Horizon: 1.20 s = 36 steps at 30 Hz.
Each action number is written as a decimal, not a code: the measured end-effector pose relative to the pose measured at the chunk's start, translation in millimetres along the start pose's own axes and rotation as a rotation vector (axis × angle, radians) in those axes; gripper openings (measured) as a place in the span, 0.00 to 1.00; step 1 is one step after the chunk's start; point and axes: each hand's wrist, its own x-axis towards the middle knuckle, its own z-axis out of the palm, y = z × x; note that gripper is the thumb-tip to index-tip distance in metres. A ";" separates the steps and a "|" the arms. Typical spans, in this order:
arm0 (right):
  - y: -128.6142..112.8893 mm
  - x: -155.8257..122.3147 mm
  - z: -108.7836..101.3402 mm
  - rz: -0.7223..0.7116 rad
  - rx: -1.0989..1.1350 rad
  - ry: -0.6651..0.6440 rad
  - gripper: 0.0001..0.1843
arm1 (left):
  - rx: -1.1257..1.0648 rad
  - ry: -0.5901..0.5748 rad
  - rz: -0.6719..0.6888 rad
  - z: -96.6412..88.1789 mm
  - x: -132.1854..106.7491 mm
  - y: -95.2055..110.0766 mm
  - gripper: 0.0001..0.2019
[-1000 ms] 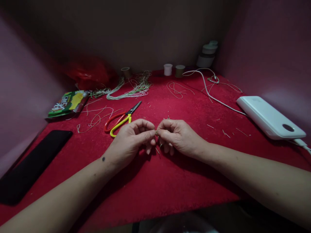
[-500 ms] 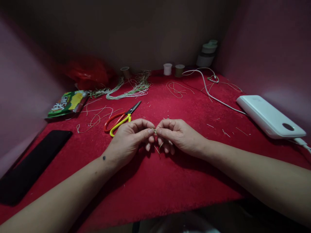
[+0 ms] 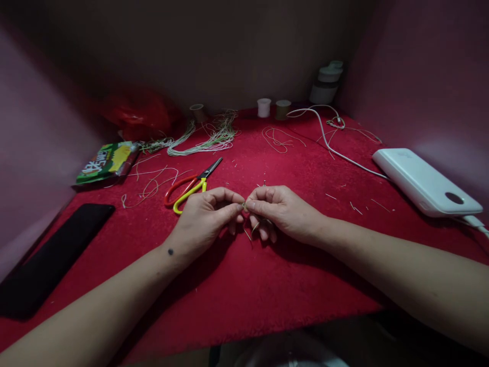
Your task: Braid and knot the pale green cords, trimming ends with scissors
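Observation:
Between my two hands is a short length of thin olive-tan cord, its loose ends hanging below the fingers. My left hand pinches it between thumb and forefinger. From the other side my right hand pinches the same cord, its fingertips almost meeting the left ones. A small loop or knot seems to sit at the pinch, but the fingers cover most of it. Just beyond my left hand lie scissors with one red and one yellow handle. A small pin stands behind my right hand.
Bundled pale cords and thread spools lie at the back of the red cloth. A white power bank with a cable is on the right. Left are a black flat case and a green snack packet.
My left wrist has shifted slightly right and turned a little. The fingers have moved slightly around the cord, and its loose ends hang a little differently. Both hands keep their pinch.

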 end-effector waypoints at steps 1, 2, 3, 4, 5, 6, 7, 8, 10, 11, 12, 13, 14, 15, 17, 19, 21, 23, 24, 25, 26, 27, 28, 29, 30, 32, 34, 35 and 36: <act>-0.1 0.0 0.5 0.004 -0.010 0.009 0.12 | 0.024 0.024 0.010 2.1 -1.6 1.2 0.03; 0.0 0.0 1.0 0.005 -0.015 0.019 0.13 | 0.051 0.047 0.024 4.0 -3.1 2.0 0.02; 0.3 0.1 1.6 0.006 -0.018 0.031 0.13 | 0.080 0.067 0.043 5.6 -4.4 2.3 0.02; 0.8 0.3 2.1 0.007 -0.020 0.043 0.12 | 0.111 0.082 0.064 6.9 -5.6 2.1 0.02; 1.4 0.6 2.7 0.007 -0.024 0.053 0.12 | 0.140 0.095 0.082 7.8 -6.5 1.6 0.02; 2.0 0.9 3.3 0.008 -0.029 0.061 0.12 | 0.163 0.106 0.096 8.4 -7.3 0.9 0.02; 2.5 1.2 3.9 0.010 -0.037 0.070 0.12 | 0.178 0.114 0.102 8.8 -7.8 0.1 0.02; 2.8 1.5 4.5 0.011 -0.046 0.079 0.12 | 0.185 0.121 0.102 9.0 -8.2 -0.8 0.02; 2.9 1.6 5.5 0.017 -0.064 0.097 0.11 | 0.191 0.130 0.096 9.0 -8.7 -2.0 0.03; 2.7 1.6 6.0 0.020 -0.070 0.107 0.11 | 0.194 0.132 0.096 8.9 -9.0 -2.3 0.03; 2.3 1.5 6.4 0.023 -0.075 0.117 0.11 | 0.197 0.130 0.098 8.8 -9.2 -2.4 0.03; 2.0 1.3 6.7 0.024 -0.080 0.125 0.11 | 0.199 0.126 0.102 8.9 -9.5 -2.2 0.03; 1.7 1.3 6.9 0.023 -0.084 0.131 0.11 | 0.196 0.122 0.102 9.1 -9.8 -1.7 0.03; 1.6 1.2 7.0 0.021 -0.088 0.136 0.11 | 0.188 0.119 0.096 9.4 -10.2 -0.9 0.04; 1.9 1.4 6.8 0.016 -0.094 0.137 0.11 | 0.159 0.113 0.071 10.4 -11.2 1.4 0.04; 2.9 1.8 6.2 0.014 -0.096 0.134 0.10 | 0.123 0.102 0.043 11.5 -12.5 4.5 0.04; 4.2 2.3 5.5 0.011 -0.094 0.136 0.10 | 0.093 0.084 0.028 12.3 -13.7 7.4 0.04; 5.4 2.8 4.9 0.004 -0.096 0.138 0.09 | 0.066 0.068 0.021 12.6 -14.5 9.2 0.04; 6.0 3.0 4.7 0.000 -0.097 0.138 0.09 | 0.051 0.062 0.018 12.6 -14.7 9.6 0.03; 6.5 3.1 4.5 -0.004 -0.098 0.137 0.09 | 0.035 0.059 0.015 12.5 -14.7 9.7 0.03; 6.9 3.2 4.4 -0.009 -0.099 0.136 0.09 | 0.019 0.058 0.010 12.5 -14.7 9.6 0.03; 7.3 3.3 4.4 -0.012 -0.098 0.136 0.08 | 0.006 0.058 0.004 12.4 -14.5 9.5 0.03; 7.6 3.2 4.3 -0.013 -0.098 0.138 0.08 | -0.006 0.059 -0.002 12.3 -14.2 9.4 0.03; 7.8 3.1 4.4 -0.013 -0.099 0.140 0.08 | -0.014 0.059 -0.008 12.3 -13.9 9.3 0.03; 7.8 3.0 4.4 -0.014 -0.100 0.142 0.08 | -0.021 0.059 -0.014 12.3 -13.7 9.3 0.03; 7.5 2.5 4.6 -0.011 -0.108 0.144 0.08 | -0.032 0.057 -0.020 12.2 -13.2 9.3 0.02; 6.5 1.9 5.1 -0.009 -0.119 0.145 0.08 | -0.051 0.048 -0.024 12.0 -12.6 8.5 0.02; 5.8 1.6 5.5 -0.008 -0.125 0.146 0.08 | -0.061 0.042 -0.028 11.8 -12.2 7.8 0.02; 5.1 1.3 5.9 -0.007 -0.130 0.147 0.08 | -0.072 0.038 -0.031 11.5 -11.8 6.9 0.02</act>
